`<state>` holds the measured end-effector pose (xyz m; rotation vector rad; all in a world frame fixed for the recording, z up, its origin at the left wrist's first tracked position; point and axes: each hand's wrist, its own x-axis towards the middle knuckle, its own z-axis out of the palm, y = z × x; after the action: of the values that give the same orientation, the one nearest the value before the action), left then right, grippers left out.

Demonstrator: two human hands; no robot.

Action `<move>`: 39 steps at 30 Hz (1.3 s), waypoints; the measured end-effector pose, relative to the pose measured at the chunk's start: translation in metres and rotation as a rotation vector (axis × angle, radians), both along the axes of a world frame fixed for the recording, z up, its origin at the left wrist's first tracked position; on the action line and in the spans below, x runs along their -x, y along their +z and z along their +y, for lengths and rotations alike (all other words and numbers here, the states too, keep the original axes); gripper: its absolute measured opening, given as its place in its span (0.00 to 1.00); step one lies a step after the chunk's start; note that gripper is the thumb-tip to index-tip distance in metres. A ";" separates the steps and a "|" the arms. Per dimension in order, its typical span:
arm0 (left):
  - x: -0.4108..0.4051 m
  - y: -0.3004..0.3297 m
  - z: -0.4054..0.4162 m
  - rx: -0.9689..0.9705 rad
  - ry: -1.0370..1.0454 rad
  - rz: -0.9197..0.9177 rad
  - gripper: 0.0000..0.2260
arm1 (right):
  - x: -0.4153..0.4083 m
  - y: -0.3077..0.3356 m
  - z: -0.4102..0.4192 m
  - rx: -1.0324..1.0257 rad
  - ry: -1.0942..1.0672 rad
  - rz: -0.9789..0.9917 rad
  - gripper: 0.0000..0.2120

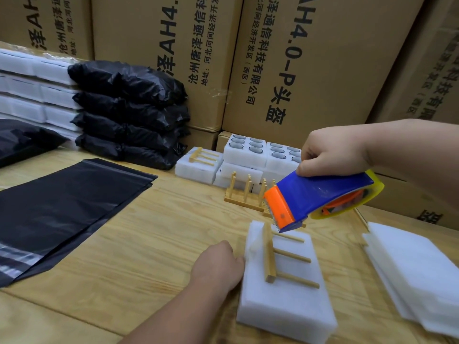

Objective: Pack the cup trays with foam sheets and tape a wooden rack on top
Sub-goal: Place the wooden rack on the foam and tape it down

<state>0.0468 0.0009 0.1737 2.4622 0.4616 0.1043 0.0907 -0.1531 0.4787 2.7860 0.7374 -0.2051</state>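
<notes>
Lying flat at the left of the tabletop [124, 256] are black bags [62, 207]. Next, the left hand [218, 266] presses against the foam block's [285, 301] left side, its fingers hidden. On the block lies a wooden rack [269, 254]. Above, the right hand [330, 152] grips a tape dispenser [318, 197]. Loose foam sheets [417, 269] lie rightmost.

tape dispenser [320, 194] blue, orange | foam block [285, 301] white | bags [129, 112] black
</notes>
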 end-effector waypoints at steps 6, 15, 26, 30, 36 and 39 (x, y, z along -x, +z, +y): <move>0.004 0.020 -0.014 0.476 0.035 -0.431 0.12 | -0.001 -0.004 -0.011 0.001 0.017 -0.031 0.19; 0.000 0.048 -0.030 0.290 -0.550 -0.248 0.42 | -0.009 -0.026 -0.052 -0.016 -0.021 -0.021 0.20; -0.003 0.040 -0.030 0.122 -0.566 -0.132 0.28 | -0.014 -0.049 -0.084 -0.119 -0.081 0.028 0.19; -0.005 0.055 -0.030 0.060 -0.557 -0.050 0.32 | -0.017 -0.051 -0.087 -0.141 -0.081 0.033 0.19; -0.009 0.069 -0.049 -0.048 -0.554 -0.047 0.51 | -0.020 -0.063 -0.096 -0.166 -0.089 0.046 0.25; -0.011 0.065 -0.060 -0.120 -0.592 -0.064 0.55 | -0.021 -0.074 -0.103 -0.176 -0.107 0.055 0.26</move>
<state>0.0581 -0.0594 0.2385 2.5966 -0.3176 -0.0361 0.1113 -0.2559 0.4046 3.0020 0.6484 -0.2492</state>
